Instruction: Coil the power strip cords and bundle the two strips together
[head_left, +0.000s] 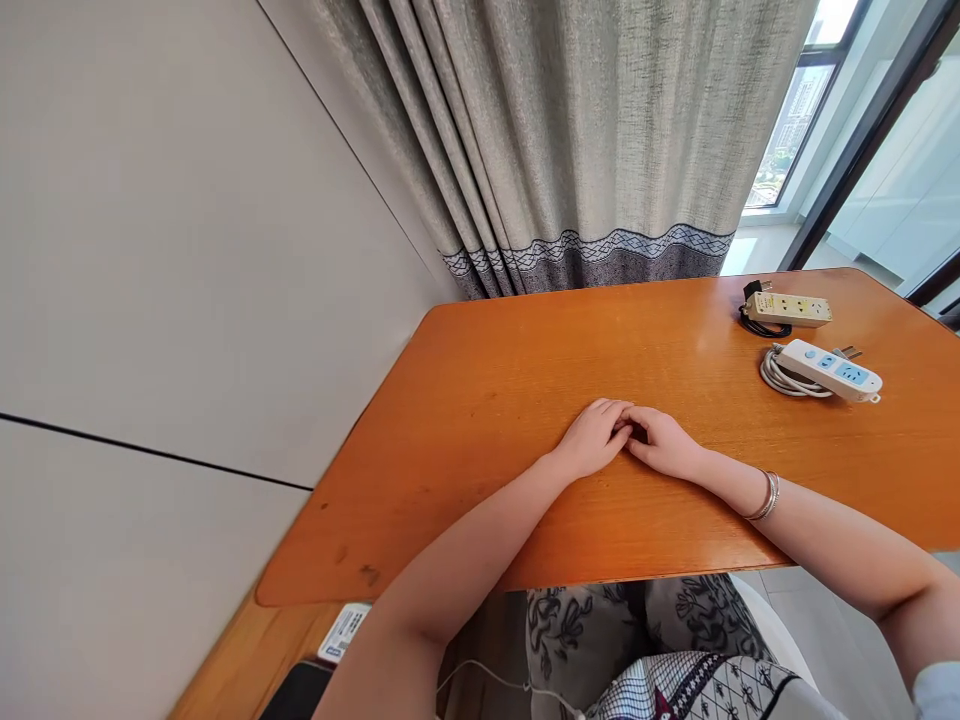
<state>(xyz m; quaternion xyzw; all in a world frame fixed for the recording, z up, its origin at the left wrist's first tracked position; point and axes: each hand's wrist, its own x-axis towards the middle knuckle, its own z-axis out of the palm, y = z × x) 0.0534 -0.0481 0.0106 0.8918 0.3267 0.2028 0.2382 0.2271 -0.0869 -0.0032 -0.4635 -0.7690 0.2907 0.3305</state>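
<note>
My left hand (596, 437) and my right hand (664, 442) rest on the orange-brown wooden table (510, 360), with their fingertips meeting near its middle. The fingers of both are loosely curved, thumbs apart from them, and nothing shows in either hand. A silver bracelet (768, 495) circles my right wrist. To the right of my hands lies a white power strip (829, 368) with blue sockets, its pale cord coiled beside it. Behind that is a beige power strip (795, 309) with a black cord and plug. Neither hand touches them.
A grey curtain (600, 130) hangs behind the table's far edge. Pale panels (165, 250) border the left side. Below the left front corner are a white box with a printed label (345, 632) and a dark flat object (298, 692). A window (799, 120) stands at upper right.
</note>
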